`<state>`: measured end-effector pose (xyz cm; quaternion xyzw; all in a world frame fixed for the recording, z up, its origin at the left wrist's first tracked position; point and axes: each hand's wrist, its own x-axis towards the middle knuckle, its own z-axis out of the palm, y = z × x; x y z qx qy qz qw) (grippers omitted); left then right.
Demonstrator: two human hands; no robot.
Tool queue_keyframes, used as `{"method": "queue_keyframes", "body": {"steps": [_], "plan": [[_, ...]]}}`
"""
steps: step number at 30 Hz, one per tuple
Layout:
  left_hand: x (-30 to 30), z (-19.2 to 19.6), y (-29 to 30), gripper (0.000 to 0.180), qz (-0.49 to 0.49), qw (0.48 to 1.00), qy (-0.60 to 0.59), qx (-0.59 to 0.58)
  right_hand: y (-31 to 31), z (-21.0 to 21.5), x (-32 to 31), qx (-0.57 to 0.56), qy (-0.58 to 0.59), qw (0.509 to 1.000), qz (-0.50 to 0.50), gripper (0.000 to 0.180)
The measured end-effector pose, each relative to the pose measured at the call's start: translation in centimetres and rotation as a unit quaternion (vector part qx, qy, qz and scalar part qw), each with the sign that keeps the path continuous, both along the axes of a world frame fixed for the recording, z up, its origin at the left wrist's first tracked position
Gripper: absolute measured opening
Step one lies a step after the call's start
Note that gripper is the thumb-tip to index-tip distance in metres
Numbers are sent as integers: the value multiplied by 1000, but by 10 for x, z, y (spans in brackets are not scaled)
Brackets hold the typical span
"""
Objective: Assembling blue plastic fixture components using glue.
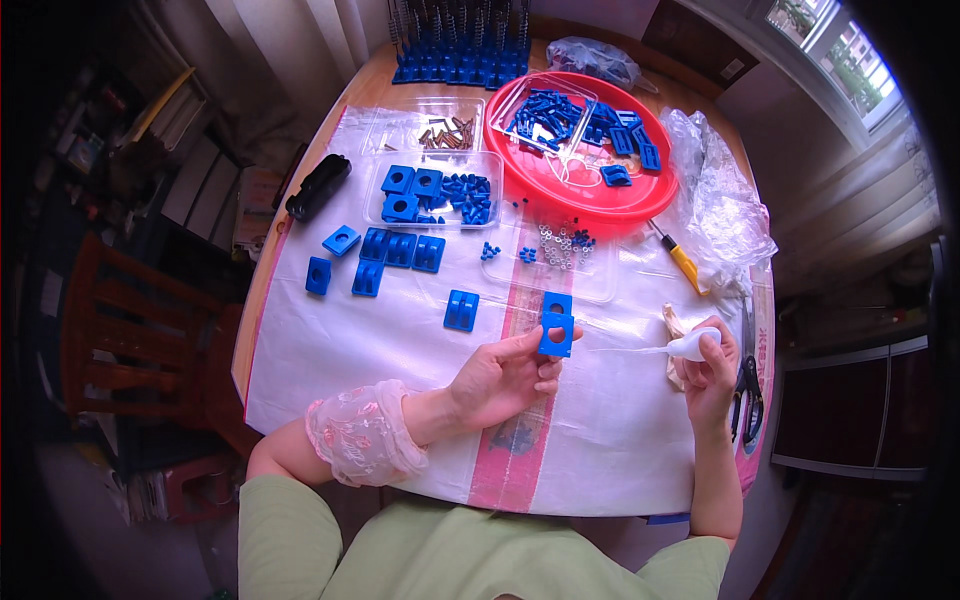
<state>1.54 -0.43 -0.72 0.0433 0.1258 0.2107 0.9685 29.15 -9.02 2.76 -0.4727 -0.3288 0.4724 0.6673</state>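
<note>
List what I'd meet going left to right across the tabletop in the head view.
Black oblong case, clear tub of blue parts, blue plate in the left hand, white squeeze bottle in the right hand, scissors.

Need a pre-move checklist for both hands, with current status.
1. Blue holed plate gripped by left hand: ok, thumb and fingers hold it.
2. White squeeze bottle in right hand: ok.
3. Nozzle aimed toward plate: ok, points left at it.
4. Liquid level in bottle: cannot tell.
5. Black-handled scissors clear of right hand: ok, lying apart to its right.
6. Small white rings contained: not ok, loosely scattered.
</note>
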Motion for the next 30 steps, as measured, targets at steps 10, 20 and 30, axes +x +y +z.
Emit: {"method": "queue_keyframes", "body": {"steps": [10, 20, 30], "plan": [[0, -1, 0, 32, 1, 1000, -3, 0, 0, 0, 0, 2, -7, 1000, 7, 17], [0, -1, 0, 33, 2, 1000, -7, -3, 0, 0, 1, 1, -6, 1000, 3, 16], [0, 1, 0, 33, 5, 1000, 7, 11, 0, 2, -1, -9, -20, 1000, 2, 17]]}}
